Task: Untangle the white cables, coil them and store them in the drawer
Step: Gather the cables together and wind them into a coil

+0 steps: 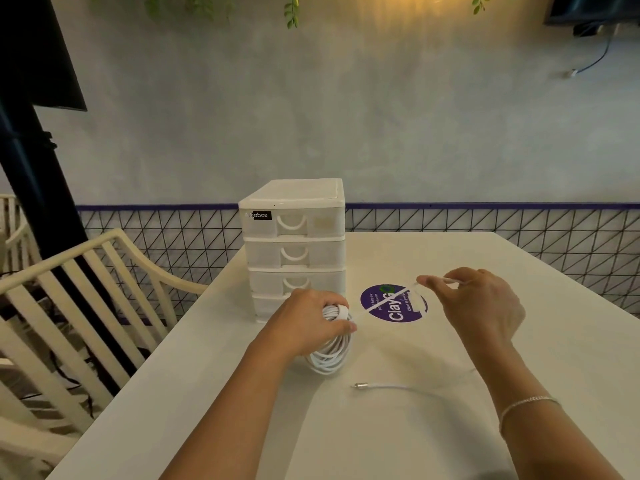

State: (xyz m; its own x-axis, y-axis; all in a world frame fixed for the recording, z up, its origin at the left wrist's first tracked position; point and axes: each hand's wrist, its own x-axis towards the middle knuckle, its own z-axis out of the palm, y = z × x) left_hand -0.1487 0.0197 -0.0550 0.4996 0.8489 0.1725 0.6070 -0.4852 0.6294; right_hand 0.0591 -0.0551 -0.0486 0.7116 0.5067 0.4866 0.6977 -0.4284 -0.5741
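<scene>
A: Nearest us on the desk (381, 438), what is that loose bit?

B: A thin white lead with a metal plug (363, 385), lying flat and apart from both hands. It looks like a second cable not yet dealt with.

A: And the step in hand?

B: Coiling, I'd say. The left hand (311, 322) has its fingers curled round the white coil (329, 355), which hangs from it onto the desk. The right hand (481, 303) pinches the free end of that cable (384, 303) and draws it taut over the purple sticker (393, 304).

A: So what next?

B: Probably wrapping that tail round the bundle to bind it, keeping the loops from springing loose, then opening a drawer.

A: Is one open?

B: No. The white drawer unit (294, 244) stands just behind the left hand, all the drawers I can see pushed in. The fronts are cloudy, so I cannot tell what they hold.
</scene>
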